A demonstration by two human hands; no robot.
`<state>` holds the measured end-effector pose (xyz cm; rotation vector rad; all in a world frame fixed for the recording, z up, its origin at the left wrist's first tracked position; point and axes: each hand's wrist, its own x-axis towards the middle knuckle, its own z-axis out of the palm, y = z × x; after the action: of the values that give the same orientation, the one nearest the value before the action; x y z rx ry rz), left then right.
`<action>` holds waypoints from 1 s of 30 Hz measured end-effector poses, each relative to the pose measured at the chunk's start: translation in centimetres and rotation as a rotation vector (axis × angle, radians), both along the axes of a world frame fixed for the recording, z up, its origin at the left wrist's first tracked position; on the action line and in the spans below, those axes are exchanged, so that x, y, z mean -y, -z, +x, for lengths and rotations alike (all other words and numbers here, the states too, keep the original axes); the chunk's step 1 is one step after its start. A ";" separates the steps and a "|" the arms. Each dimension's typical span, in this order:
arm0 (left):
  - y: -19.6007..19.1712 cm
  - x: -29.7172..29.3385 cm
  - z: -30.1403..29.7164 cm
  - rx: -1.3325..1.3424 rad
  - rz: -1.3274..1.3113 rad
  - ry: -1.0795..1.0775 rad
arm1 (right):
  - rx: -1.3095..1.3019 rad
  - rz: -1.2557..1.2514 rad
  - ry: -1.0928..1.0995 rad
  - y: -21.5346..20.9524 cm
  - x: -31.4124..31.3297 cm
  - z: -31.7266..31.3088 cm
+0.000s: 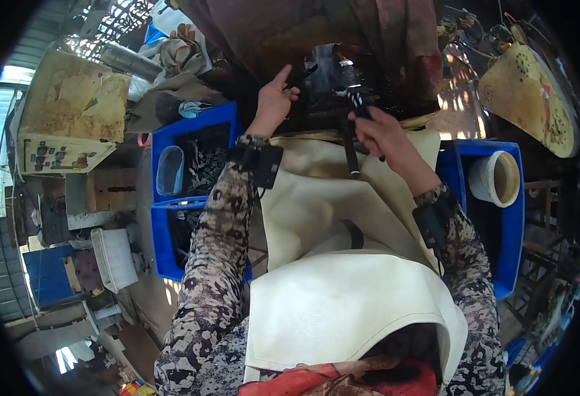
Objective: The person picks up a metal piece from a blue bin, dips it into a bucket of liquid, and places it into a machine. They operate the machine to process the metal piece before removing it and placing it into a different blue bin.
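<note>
In the middle of the work area, a grey, wet-looking surface point(326, 69) stands in a dark recess. To its left is my left hand point(276, 102), index finger stretched out and the others curled, with a thin dark piece point(307, 73) at its fingertips. My right hand point(385, 135) is closed round a black, bar-like piece point(358, 102) on the right side, near the grey surface. Another long dark bar point(350, 152) with a pale tip hangs beside its fingers; I cannot tell whether the hand holds it. A cream apron point(342, 303) covers my lap.
Blue bins point(160, 165) with many slender dark pieces point(207, 162) stand at left. At right, another blue bin point(515, 228) holds a white bucket point(480, 178). A reddish-brown cover point(270, 33) hangs over the recess. A stained box with switches point(72, 99) is at far left.
</note>
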<state>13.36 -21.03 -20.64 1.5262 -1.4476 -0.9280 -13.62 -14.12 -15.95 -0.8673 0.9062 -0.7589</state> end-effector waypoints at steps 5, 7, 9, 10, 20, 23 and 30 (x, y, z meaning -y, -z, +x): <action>3.0 3.2 -0.9 0.164 0.052 0.124 | -0.278 -0.385 -0.231 2.0 -4.1 0.0; 4.1 3.7 -0.3 0.256 -0.010 0.190 | -0.274 -0.274 -0.226 1.5 -4.9 -0.2; 4.6 3.9 -0.6 0.338 -0.074 0.269 | -0.369 -0.468 -0.273 0.4 -5.3 -0.6; 4.8 3.8 -0.6 0.319 -0.107 0.315 | -0.371 -0.465 -0.273 0.5 -5.5 -0.6; 4.5 3.7 -0.3 0.591 -0.187 0.458 | -0.627 -0.938 -0.232 1.0 -6.4 -0.2; 5.0 3.4 0.8 0.519 -0.204 0.460 | -0.680 -1.009 -0.235 0.7 -6.5 0.0; 4.3 4.0 -0.2 0.619 -0.204 0.496 | -0.741 -1.065 -0.234 0.9 -6.7 0.0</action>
<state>13.19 -25.07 -24.93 1.3821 -2.3615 -0.5598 -13.59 -7.45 -16.87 -2.2573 0.9848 -0.6986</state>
